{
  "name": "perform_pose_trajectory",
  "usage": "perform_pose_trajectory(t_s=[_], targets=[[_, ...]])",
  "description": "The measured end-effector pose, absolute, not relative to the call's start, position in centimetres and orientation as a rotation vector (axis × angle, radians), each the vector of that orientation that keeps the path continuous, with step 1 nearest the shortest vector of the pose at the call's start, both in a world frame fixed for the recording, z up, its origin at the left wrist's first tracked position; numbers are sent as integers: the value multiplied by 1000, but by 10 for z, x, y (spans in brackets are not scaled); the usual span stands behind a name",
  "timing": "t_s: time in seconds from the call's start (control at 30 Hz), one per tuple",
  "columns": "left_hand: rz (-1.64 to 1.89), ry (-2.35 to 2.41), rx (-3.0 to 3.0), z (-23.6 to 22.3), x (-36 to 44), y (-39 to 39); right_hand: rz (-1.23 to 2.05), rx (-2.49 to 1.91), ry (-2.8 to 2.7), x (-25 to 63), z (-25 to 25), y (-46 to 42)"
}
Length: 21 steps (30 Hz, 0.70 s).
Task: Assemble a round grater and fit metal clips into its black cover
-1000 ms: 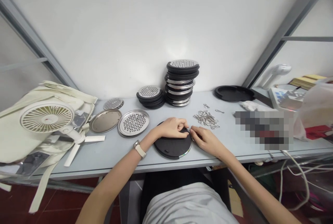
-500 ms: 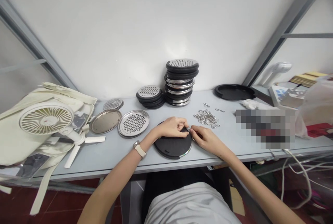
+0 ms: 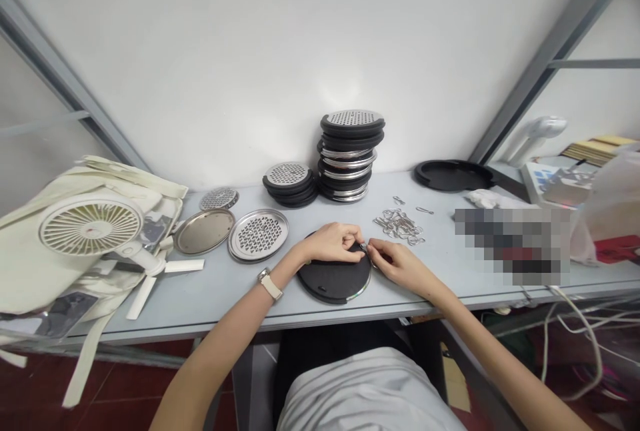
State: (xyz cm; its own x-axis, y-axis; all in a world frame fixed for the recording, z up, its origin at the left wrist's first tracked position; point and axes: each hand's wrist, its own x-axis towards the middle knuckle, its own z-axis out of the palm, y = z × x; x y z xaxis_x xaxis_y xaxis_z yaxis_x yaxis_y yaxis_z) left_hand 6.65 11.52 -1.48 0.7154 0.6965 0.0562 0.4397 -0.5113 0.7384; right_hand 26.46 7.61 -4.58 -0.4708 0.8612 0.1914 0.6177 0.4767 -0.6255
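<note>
A round black disc with a bright metal rim [image 3: 333, 282] lies on the table in front of me. My left hand [image 3: 334, 243] rests across its far side, thumb and fingers curled toward the right edge. There my right hand [image 3: 395, 263] pinches a small shiny metal piece [image 3: 364, 246], largely hidden by the fingertips. Both hands' fingertips nearly meet at this spot. Just beyond my right hand is a loose pile of metal wire clips [image 3: 399, 225], with a couple lying apart from it.
Behind stand a tall stack of black and metal discs [image 3: 350, 157] and a shorter stack [image 3: 290, 184]. To the left are perforated metal plates [image 3: 259, 235], a plain metal lid [image 3: 204, 231] and a white fan [image 3: 93, 225]. A black ring-shaped tray [image 3: 453, 175] sits at back right.
The hands stay at the disc's right edge with almost the same grip. The whole view has shifted slightly; nothing else visibly moved.
</note>
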Motion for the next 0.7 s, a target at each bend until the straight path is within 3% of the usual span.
perform_pose_trajectory(t_s=[0.7], targets=[[455,824,2174,-18,66,118,712,-1220,-2246,267,-47,77]])
